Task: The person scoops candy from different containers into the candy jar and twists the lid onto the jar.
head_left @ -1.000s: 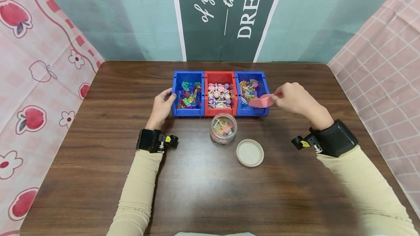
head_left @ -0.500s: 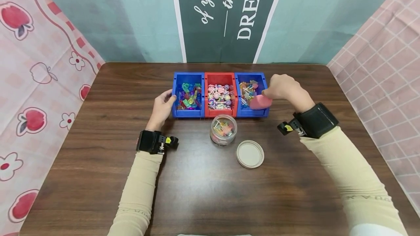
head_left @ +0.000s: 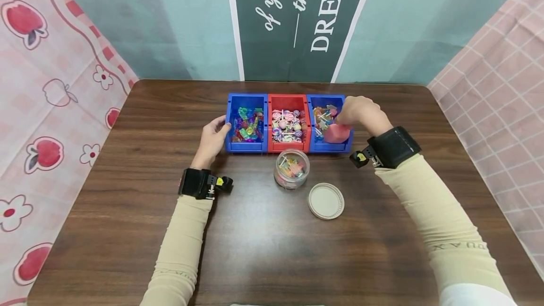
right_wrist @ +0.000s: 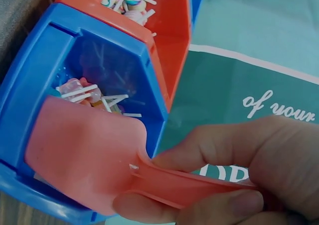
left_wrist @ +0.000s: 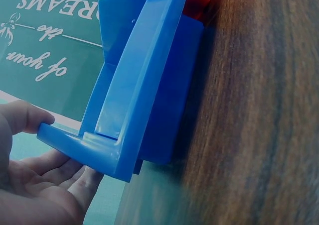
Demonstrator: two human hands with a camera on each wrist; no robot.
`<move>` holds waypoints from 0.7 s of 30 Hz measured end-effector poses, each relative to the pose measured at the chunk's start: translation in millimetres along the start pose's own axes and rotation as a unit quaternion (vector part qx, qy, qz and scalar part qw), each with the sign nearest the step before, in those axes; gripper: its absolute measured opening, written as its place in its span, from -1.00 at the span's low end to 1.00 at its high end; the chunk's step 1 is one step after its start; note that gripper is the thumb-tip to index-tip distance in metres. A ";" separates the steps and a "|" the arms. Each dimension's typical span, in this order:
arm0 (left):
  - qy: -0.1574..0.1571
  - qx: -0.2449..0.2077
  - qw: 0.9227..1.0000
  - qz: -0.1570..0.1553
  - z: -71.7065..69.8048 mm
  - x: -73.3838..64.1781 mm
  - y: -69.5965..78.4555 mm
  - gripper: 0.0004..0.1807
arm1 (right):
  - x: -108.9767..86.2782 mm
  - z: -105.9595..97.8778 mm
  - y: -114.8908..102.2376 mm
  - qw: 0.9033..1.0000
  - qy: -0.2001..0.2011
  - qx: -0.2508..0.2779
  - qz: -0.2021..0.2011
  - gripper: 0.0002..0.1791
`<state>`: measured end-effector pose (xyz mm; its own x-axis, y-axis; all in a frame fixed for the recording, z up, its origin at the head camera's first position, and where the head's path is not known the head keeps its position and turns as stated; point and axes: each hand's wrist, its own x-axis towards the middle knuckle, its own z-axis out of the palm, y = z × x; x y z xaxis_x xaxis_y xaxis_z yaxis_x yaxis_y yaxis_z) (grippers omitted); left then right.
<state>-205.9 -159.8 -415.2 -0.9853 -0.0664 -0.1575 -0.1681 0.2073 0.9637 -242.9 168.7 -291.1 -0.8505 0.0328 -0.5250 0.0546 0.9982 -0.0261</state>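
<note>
My right hand (head_left: pixel 361 113) grips a pink scoop (right_wrist: pixel 87 150) by its handle. In the right wrist view the scoop's head lies inside the right blue bin (right_wrist: pixel 37 68), partly covering small lollipop-like candies (right_wrist: pixel 79 93) with white sticks. My left hand (head_left: pixel 212 137) holds the outer side wall of the left blue bin (left_wrist: pixel 134 65), thumb over the rim and fingers outside and below. Colourful translucent candies (head_left: pixel 248 126) fill the bottom of that bin. Between the two blue bins is a red bin (head_left: pixel 289 147) with swirled lollipops (head_left: pixel 288 124). Whatever the scoop's bowl carries is hidden.
In front of the red bin stands a clear jar (head_left: pixel 291 178) partly filled with colourful candies. Its off-white round lid (head_left: pixel 326 201) lies nearby on the brown wooden table (head_left: pixel 263 259). A printed backdrop (head_left: pixel 187 27) rises behind the table, with pink cloth at both sides.
My right hand has moved left and slightly up over the right bin, turning the scoop so its underside shows more. The left hand keeps its hold; the view has shifted slightly.
</note>
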 end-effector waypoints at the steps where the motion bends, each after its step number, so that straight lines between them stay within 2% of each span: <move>1: 0.000 0.000 1.000 0.000 0.4 -0.1 -0.2 -0.51 | 0.1 1.1 -0.2 1.000 0.000 -0.001 0.001 -0.53; 9: 0.005 0.001 1.000 -0.006 0.9 0.6 -0.7 -0.51 | -0.8 5.6 -1.6 1.000 0.013 -0.003 0.006 -0.52; 21: 0.002 -0.003 1.000 -0.002 0.7 2.2 -0.9 -0.51 | 1.9 12.7 -4.1 0.996 0.079 0.010 0.043 -0.42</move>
<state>-208.0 -159.4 -416.5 -0.9846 -0.0705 -0.1601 -0.1712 0.2007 0.9646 -238.1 164.0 -302.8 -0.9138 0.1281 -0.3855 0.1403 0.9901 -0.0034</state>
